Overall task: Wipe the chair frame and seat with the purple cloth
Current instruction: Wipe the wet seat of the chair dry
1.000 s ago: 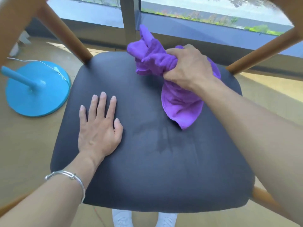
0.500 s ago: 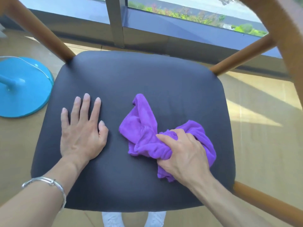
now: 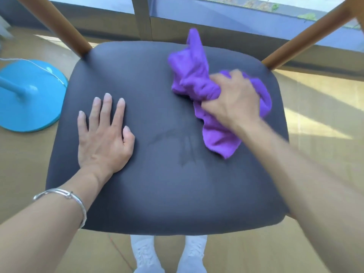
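A dark grey padded chair seat (image 3: 157, 194) fills the middle of the view. Wooden frame posts rise from its back left corner (image 3: 65, 30) and back right corner (image 3: 307, 36). My right hand (image 3: 234, 99) grips a bunched purple cloth (image 3: 193, 75) against the seat's back right part; one end of the cloth sticks up toward the back edge and another trails toward me. My left hand (image 3: 106, 134) rests flat on the seat's left side with fingers spread. A faint damp streak (image 3: 185, 148) marks the seat's centre.
A blue round fan base (image 3: 29, 99) with a white cord stands on the wooden floor to the left. A window with a grey upright frame (image 3: 141, 18) runs behind the chair. My white shoes (image 3: 169, 253) show below the seat's front edge.
My right hand has swept the cloth from the seat's front right back up to the back right. My left hand has stayed flat on the seat.
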`<action>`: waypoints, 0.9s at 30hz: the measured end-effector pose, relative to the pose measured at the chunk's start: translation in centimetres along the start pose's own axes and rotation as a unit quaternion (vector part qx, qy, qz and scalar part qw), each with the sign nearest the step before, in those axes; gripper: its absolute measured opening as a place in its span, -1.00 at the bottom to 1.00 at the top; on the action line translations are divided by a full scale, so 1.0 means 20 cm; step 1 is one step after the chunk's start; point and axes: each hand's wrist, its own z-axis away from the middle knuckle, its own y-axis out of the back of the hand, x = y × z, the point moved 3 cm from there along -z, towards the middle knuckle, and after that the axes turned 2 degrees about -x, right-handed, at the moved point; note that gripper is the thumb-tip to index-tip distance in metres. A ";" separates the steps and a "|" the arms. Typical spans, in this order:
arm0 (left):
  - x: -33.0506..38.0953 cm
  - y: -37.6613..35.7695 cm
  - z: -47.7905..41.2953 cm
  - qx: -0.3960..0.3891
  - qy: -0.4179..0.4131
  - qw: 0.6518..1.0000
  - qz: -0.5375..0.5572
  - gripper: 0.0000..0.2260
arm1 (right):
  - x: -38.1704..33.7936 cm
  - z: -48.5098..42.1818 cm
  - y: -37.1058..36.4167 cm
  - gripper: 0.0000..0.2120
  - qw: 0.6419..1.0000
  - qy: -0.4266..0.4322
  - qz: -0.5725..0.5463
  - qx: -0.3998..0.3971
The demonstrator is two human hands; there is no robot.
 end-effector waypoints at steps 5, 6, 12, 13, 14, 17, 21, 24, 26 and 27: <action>0.01 0.00 0.00 0.005 0.001 1.000 -0.002 -0.42 | 0.04 0.61 -0.07 -0.50 0.999 0.042 0.008 0.019; 0.01 -0.01 0.00 0.004 0.001 1.000 -0.003 -0.42 | 0.05 0.66 -0.08 -0.48 0.999 0.052 0.015 -0.002; 0.01 0.00 0.00 0.002 0.002 1.000 -0.010 -0.42 | 0.07 0.42 0.11 -0.61 0.995 0.021 -0.080 -0.059; 0.01 0.00 0.00 0.003 0.002 1.000 -0.010 -0.42 | 0.06 0.35 0.20 -0.64 0.994 0.024 -0.097 -0.037; 0.01 0.00 0.00 0.004 0.002 1.000 -0.010 -0.42 | 0.04 0.27 0.28 -0.70 0.993 0.036 -0.108 -0.005; 0.01 0.00 0.00 0.002 0.000 1.000 -0.012 -0.42 | -0.04 0.08 0.51 -0.81 0.991 0.060 -0.104 0.065; 0.01 0.00 0.00 0.000 0.003 1.000 -0.014 -0.42 | -0.16 0.00 0.70 -0.71 0.977 0.089 -0.107 0.162; 0.00 0.00 0.00 -0.001 0.004 1.000 -0.014 -0.42 | -0.17 0.09 0.59 -0.65 0.976 0.094 -0.079 0.182; 0.00 0.00 0.00 -0.001 0.004 1.000 -0.012 -0.42 | -0.15 0.25 0.38 -0.57 0.981 0.091 -0.094 0.146; 0.00 0.01 0.00 0.000 0.003 1.000 -0.011 -0.42 | -0.13 0.34 0.26 -0.54 0.987 0.085 -0.089 0.105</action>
